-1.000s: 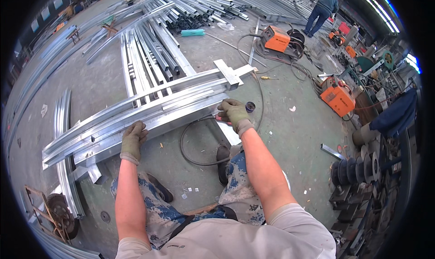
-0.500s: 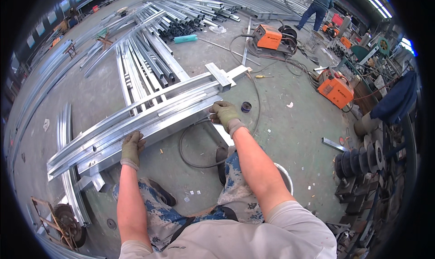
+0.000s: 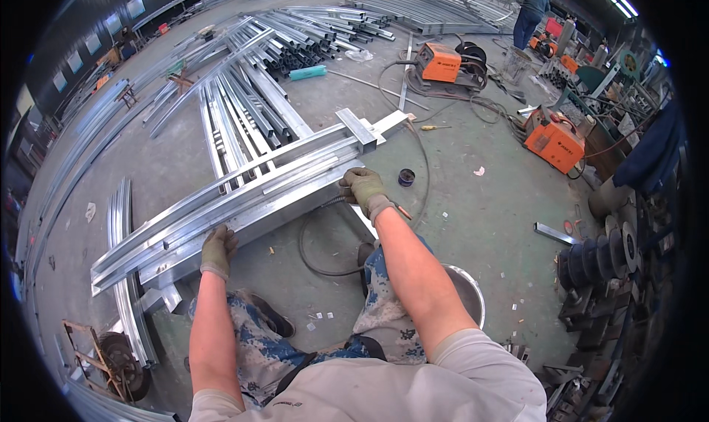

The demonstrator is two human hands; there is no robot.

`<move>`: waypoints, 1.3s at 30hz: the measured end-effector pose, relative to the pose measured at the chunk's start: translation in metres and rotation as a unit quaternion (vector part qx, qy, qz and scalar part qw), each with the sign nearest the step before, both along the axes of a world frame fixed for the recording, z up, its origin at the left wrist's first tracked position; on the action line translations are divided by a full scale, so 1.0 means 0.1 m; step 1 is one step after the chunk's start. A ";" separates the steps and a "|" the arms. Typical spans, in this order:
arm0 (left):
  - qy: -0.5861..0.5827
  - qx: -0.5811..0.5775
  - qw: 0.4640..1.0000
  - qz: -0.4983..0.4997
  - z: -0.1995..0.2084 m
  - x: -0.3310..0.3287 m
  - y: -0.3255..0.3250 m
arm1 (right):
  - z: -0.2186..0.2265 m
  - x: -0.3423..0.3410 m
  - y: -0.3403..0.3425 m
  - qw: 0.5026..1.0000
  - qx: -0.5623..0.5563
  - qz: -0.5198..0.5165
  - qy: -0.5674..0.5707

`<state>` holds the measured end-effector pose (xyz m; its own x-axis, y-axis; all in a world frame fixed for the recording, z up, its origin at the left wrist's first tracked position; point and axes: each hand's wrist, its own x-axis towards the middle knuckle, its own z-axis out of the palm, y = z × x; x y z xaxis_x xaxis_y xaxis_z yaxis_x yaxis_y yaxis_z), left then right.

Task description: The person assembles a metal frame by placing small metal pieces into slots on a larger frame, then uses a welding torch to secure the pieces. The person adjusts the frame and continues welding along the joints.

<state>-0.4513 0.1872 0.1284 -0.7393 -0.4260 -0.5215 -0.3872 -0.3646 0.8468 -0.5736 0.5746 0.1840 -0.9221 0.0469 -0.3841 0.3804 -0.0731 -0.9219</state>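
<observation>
Long shiny galvanised steel profiles (image 3: 244,191) lie side by side, slanting from lower left to upper right before me. My left hand (image 3: 218,251), in an olive work glove, has its fingers curled at the near edge of the closest one, a wide steel beam (image 3: 277,214). Further right, my gloved right hand (image 3: 363,186) is closed at the same edge, near the right end; its fingertips are partly hidden. A dark cable (image 3: 304,254) loops under the beam toward that hand. Across the right end lies a short square tube (image 3: 357,130).
Upright profiles (image 3: 133,267) support the left end. A stack of tubes (image 3: 295,38) lies beyond. Orange welding machines (image 3: 439,62) stand right, with cables across the floor. A small dark spool (image 3: 406,177), a bucket (image 3: 473,289) and wire reels (image 3: 602,256) are nearby. Another person (image 3: 530,12) stands far off.
The whole view has shifted slightly, so the scene sits a little further right and lower. Both hands stay at the beam's near edge, a touch further left along it.
</observation>
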 end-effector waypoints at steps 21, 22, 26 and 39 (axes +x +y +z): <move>-0.013 -0.002 0.996 0.093 0.11 -0.27 -0.50 | -0.02 -0.09 -0.24 0.999 0.015 0.036 0.019; -0.024 0.001 0.994 0.104 0.10 -0.29 -0.55 | -0.02 -0.12 -0.25 0.999 0.025 0.046 0.013; -0.013 -0.048 0.991 0.123 0.01 -0.44 -0.69 | -0.01 -0.19 -0.35 0.991 0.098 0.078 0.035; -0.097 -0.301 0.904 0.287 -0.32 -0.69 -1.11 | -0.28 -0.47 -0.50 0.942 0.272 0.179 0.087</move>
<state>-0.5204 0.0758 0.0959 -0.2260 -0.9605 -0.1625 -0.4428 -0.0472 0.8954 -0.6205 0.5242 0.1560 -0.9627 -0.1332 -0.2353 0.1309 0.5320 -0.8366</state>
